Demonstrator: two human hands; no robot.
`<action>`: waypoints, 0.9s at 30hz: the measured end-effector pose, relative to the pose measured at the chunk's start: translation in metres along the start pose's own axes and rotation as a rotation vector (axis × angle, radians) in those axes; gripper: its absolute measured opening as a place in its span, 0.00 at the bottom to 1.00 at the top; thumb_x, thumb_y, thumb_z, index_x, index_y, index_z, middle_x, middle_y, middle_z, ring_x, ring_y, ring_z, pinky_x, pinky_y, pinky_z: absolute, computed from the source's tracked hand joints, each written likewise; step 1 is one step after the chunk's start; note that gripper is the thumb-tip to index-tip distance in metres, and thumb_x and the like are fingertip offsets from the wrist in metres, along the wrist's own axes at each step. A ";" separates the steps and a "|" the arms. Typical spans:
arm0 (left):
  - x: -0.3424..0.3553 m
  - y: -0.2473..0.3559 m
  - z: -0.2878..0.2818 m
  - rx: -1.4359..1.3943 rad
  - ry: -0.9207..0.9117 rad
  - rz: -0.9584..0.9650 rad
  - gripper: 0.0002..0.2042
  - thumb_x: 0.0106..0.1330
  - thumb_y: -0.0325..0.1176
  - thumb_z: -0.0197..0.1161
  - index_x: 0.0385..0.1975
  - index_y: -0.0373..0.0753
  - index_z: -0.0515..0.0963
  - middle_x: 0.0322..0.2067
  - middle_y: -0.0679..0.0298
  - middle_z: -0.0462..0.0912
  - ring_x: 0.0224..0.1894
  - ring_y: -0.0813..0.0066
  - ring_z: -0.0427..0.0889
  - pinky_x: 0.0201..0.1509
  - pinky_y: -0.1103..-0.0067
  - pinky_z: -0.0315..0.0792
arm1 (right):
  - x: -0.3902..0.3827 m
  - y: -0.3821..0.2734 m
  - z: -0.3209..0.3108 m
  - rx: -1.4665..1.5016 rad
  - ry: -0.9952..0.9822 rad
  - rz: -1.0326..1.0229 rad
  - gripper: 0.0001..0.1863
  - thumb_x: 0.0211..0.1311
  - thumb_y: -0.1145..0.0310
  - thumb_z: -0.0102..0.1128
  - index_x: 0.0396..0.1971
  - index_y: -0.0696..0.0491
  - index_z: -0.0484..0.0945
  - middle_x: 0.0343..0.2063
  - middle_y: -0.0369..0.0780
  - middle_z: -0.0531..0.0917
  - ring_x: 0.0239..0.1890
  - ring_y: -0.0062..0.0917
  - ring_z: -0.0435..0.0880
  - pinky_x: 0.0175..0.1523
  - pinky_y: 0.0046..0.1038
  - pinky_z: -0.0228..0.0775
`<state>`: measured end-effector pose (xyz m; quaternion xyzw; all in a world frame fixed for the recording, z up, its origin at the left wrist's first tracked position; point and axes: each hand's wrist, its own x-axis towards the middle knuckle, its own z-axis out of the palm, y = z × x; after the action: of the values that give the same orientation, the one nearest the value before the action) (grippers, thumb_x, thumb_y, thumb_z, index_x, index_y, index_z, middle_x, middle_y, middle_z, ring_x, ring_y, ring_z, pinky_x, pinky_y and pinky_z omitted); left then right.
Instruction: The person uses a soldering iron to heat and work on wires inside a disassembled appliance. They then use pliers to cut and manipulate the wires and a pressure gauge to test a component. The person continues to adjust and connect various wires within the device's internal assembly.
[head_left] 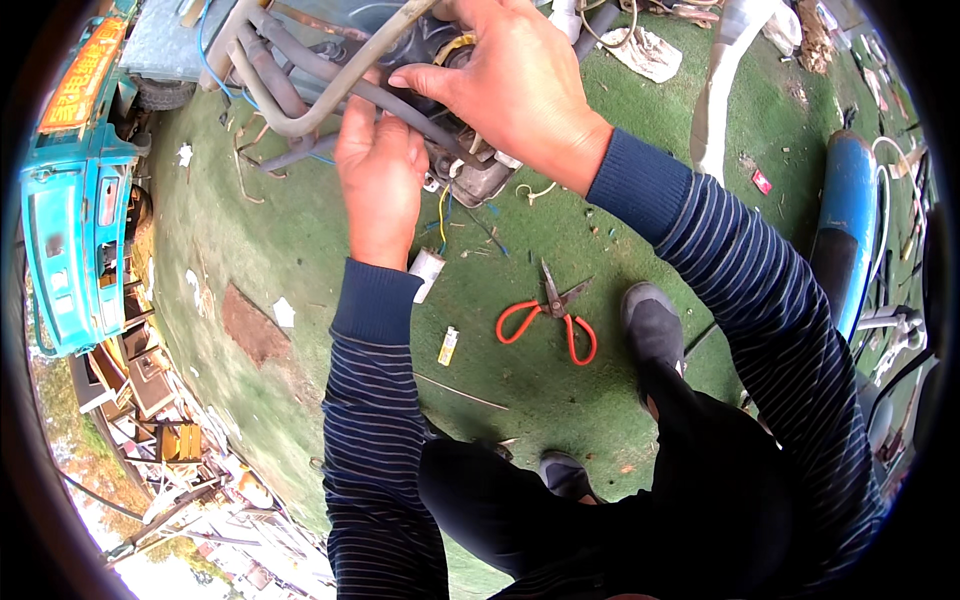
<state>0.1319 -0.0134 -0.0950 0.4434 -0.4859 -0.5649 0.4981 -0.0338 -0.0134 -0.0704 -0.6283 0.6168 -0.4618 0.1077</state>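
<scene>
At the top edge stands a machine part with bent grey metal tubes and a dirty metal housing. My left hand is closed at the tubes, fingertips pinched together; what they hold is hidden. Over the dark part with a yellow ring beside it, my right hand curls with its thumb out to the left. Its other fingers are partly cut off by the frame. A white cylinder with yellow and blue wires hangs or lies below, beside my left wrist. Red-handled scissors lie spread on the green floor.
A yellow and white lighter lies near my feet. Further left are a rusty brown flat piece and a turquoise vehicle. A blue cylinder and a pale pipe are at the right. Heaped scrap fills the lower left.
</scene>
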 end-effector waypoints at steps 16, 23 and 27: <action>-0.001 -0.004 -0.001 0.054 -0.090 0.170 0.24 0.81 0.27 0.53 0.75 0.45 0.66 0.34 0.76 0.76 0.26 0.92 0.61 0.26 0.89 0.56 | -0.008 0.027 0.002 0.083 -0.117 0.036 0.25 0.60 0.59 0.71 0.55 0.55 0.81 0.27 0.48 0.87 0.34 0.47 0.88 0.41 0.45 0.80; 0.011 -0.004 -0.017 0.471 -0.147 0.288 0.21 0.82 0.24 0.49 0.73 0.42 0.70 0.50 0.75 0.78 0.36 0.92 0.66 0.37 0.90 0.62 | -0.005 0.047 0.002 0.042 -0.071 -0.010 0.18 0.66 0.67 0.60 0.56 0.49 0.83 0.25 0.51 0.85 0.31 0.50 0.86 0.41 0.47 0.79; 0.010 0.001 -0.022 0.592 -0.185 0.326 0.21 0.83 0.24 0.47 0.72 0.42 0.70 0.60 0.72 0.76 0.45 0.89 0.71 0.47 0.89 0.68 | -0.005 0.042 0.004 0.078 -0.073 -0.083 0.19 0.65 0.68 0.60 0.56 0.49 0.82 0.26 0.51 0.86 0.32 0.50 0.86 0.41 0.48 0.79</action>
<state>0.1526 -0.0260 -0.0971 0.4321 -0.7363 -0.3501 0.3854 -0.0583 -0.0198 -0.1052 -0.6652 0.5673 -0.4664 0.1350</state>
